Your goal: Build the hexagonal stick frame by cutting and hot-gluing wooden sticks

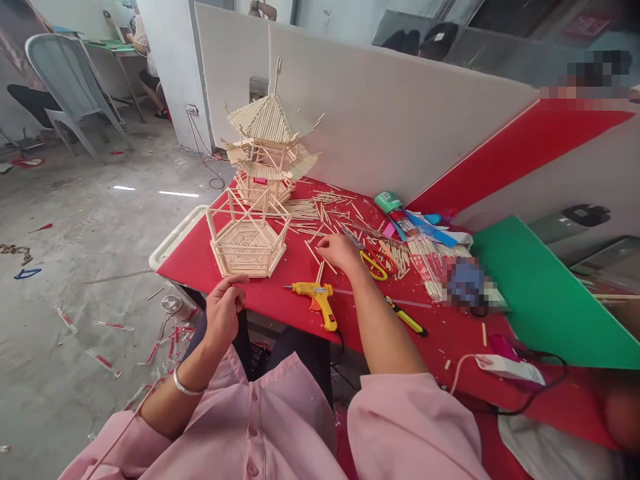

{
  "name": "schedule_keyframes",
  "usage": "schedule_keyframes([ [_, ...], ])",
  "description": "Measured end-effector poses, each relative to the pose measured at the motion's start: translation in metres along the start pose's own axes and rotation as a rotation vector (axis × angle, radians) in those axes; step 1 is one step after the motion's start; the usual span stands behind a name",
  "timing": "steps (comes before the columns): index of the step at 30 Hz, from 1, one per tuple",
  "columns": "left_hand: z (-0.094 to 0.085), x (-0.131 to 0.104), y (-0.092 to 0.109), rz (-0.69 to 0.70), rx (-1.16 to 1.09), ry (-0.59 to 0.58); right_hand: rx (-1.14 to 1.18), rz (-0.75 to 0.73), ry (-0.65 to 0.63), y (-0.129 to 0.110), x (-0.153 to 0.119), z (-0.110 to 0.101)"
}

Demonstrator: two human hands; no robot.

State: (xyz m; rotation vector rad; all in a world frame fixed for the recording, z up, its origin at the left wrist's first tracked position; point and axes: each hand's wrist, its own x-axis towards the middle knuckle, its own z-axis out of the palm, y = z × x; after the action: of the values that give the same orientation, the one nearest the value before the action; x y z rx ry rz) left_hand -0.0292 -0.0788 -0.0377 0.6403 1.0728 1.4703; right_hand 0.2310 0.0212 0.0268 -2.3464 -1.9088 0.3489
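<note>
A hexagonal frame (pixel 250 250) of thin wooden sticks, with a slatted floor and raised posts, stands on the red tabletop. My left hand (pixel 224 310) is at the table's front edge, just below the frame; its index finger stretches out, the other fingers bend loosely, and it holds nothing visible. Over loose sticks right of the frame, my right hand (pixel 340 252) has thumb and fingers pinched together. A wooden stick (pixel 313 253) lies by those fingertips; I cannot tell whether it is held. Between my hands rests a yellow glue gun (pixel 315 290), nozzle leftward.
Behind the frame rises a tiered stick pagoda (pixel 265 143). Loose sticks (pixel 305 210) litter the red table (pixel 280 303). Yellow-handled scissors (pixel 375 265), a cutter knife (pixel 407 317) and bagged sticks (pixel 425 267) lie to the right. A green board (pixel 550 300) stands beyond.
</note>
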Motion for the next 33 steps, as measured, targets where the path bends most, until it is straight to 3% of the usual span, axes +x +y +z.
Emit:
schedule_keyframes([
  [4, -0.001, 0.0, -0.002, 0.113, 0.122, -0.121, 0.039, -0.005, -0.04, 0.017, 0.006, -0.003],
  [9, 0.012, -0.004, -0.004, 0.283, 0.213, -0.266, 0.095, -0.04, -0.136, 0.041, -0.003, 0.0],
  [17, 0.048, -0.011, -0.008, 0.334, 0.241, -0.315, 0.185, -0.059, -0.195, 0.075, -0.026, -0.007],
  [24, 0.071, -0.014, -0.007, 0.396, 0.281, -0.429, 0.282, -0.136, -0.338, 0.085, -0.048, -0.023],
  [29, 0.085, -0.014, -0.003, 0.388, 0.305, -0.427, 0.269, -0.101, -0.29, 0.092, -0.028, -0.027],
  [33, 0.102, -0.006, -0.006, 0.226, 0.203, -0.322, 0.221, -0.047, -0.189, 0.098, 0.004, -0.027],
])
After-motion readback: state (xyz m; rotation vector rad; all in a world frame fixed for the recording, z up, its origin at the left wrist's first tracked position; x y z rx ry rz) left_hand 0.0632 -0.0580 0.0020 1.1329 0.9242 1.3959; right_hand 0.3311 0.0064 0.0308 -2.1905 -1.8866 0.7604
